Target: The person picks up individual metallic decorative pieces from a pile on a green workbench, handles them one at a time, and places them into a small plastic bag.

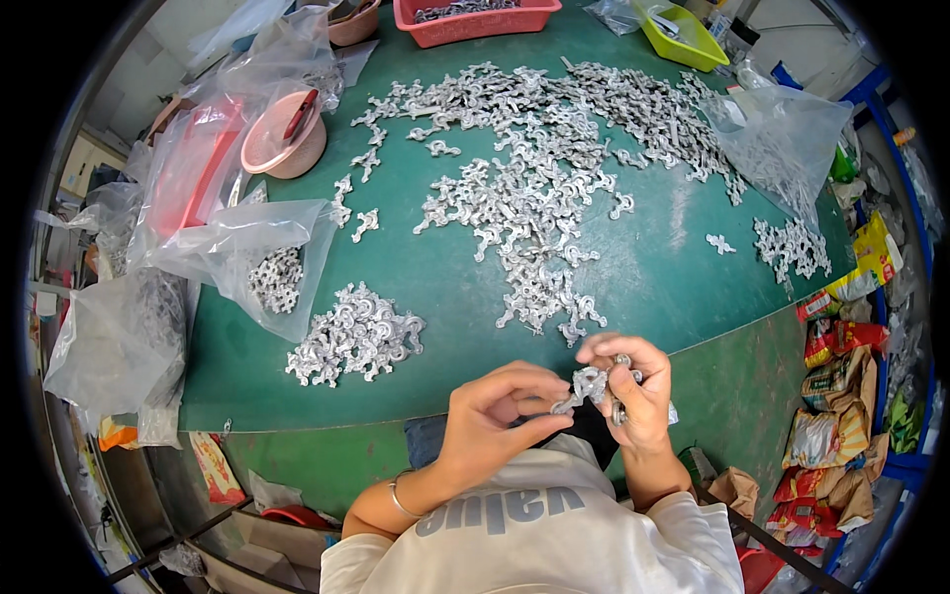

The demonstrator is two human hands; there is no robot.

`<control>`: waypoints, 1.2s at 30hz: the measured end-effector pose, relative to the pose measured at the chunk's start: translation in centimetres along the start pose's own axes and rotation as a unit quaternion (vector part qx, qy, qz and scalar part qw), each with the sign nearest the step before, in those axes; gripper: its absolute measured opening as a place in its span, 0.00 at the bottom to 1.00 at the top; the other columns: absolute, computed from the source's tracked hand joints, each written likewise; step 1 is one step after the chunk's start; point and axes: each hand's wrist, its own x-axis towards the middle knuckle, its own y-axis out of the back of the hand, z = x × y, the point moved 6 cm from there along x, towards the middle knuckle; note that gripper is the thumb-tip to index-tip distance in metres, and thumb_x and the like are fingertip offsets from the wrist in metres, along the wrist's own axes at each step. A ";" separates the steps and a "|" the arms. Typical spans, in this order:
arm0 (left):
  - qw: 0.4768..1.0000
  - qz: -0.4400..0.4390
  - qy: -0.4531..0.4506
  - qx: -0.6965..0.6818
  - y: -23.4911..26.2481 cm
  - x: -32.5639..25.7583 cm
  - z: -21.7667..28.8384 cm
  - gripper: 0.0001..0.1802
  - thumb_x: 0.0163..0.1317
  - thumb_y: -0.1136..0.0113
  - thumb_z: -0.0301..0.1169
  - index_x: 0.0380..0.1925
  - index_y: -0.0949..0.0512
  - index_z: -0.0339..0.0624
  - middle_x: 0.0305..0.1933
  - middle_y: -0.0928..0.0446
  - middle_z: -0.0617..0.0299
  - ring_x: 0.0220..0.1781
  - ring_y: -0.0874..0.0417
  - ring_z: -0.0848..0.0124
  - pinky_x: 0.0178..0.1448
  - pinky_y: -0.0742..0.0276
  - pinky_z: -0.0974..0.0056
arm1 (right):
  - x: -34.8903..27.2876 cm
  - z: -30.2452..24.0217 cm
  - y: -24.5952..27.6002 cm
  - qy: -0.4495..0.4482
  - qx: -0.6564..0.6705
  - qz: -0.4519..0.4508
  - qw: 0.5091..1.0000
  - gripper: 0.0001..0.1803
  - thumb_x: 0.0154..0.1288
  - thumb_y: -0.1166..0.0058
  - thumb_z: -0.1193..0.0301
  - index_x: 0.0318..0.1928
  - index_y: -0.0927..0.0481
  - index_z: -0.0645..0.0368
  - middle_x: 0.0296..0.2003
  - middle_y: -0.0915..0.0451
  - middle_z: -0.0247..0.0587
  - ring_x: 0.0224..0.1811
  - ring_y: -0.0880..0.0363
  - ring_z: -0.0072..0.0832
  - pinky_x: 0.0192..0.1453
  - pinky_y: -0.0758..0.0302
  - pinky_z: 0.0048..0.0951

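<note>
In front of my chest, just off the table's near edge, both my hands meet at small silver-grey cast metal parts (pixel 586 386). My left hand (pixel 500 408) pinches the left end of one part between thumb and fingertips. Curled around several more of these pieces is my right hand (pixel 638 394), its thumb pressing on them; the fingers partly hide how many there are. Beyond my hands a large spread of the same castings (pixel 539 188) covers the middle and back of the green table (pixel 653 277). A separate heap (pixel 358 337) lies at the near left.
Plastic bags (pixel 259 247) and a pink basket (pixel 287 139) crowd the left side. A red tray (pixel 475 22) and a yellow-green basket (pixel 685 38) stand at the back. To the right are a clear bag of parts (pixel 782 139), a small pile (pixel 792 247) and a blue shelf frame (pixel 915 198).
</note>
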 end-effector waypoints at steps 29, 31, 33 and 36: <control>0.829 0.215 -0.142 0.496 7.0 6.9 -0.8 0.05 0.55 0.46 0.23 0.31 0.25 0.32 0.28 0.24 0.54 0.29 0.22 0.62 0.32 0.28 0.64 | 2.0 4.1 5.9 -0.139 0.127 0.085 0.978 0.07 0.64 0.55 0.72 0.36 0.28 0.64 0.16 0.37 0.30 0.11 0.43 0.16 0.14 0.47 0.17; 0.934 0.225 -0.031 0.275 8.6 6.6 -1.6 0.05 0.57 0.47 0.24 0.31 0.25 0.31 0.29 0.23 0.55 0.27 0.21 0.67 0.32 0.26 0.67 | 2.0 4.3 5.6 -0.142 0.074 0.085 0.983 0.07 0.63 0.54 0.72 0.36 0.27 0.65 0.16 0.36 0.30 0.11 0.43 0.15 0.14 0.48 0.17; 0.969 0.228 0.050 0.074 9.7 5.5 -1.6 0.06 0.59 0.49 0.24 0.31 0.25 0.31 0.30 0.23 0.55 0.29 0.20 0.69 0.35 0.23 0.69 | 2.0 4.3 4.5 -0.149 0.015 0.076 0.986 0.07 0.62 0.52 0.73 0.36 0.27 0.66 0.16 0.34 0.29 0.11 0.42 0.14 0.15 0.48 0.17; 0.946 0.284 -0.013 -0.156 11.9 3.9 0.1 0.05 0.59 0.49 0.23 0.32 0.25 0.32 0.32 0.23 0.55 0.34 0.20 0.69 0.39 0.22 0.70 | 1.8 2.4 4.7 -0.107 -0.227 0.092 0.964 0.05 0.56 0.46 0.77 0.34 0.23 0.64 0.18 0.35 0.26 0.19 0.40 0.12 0.23 0.44 0.15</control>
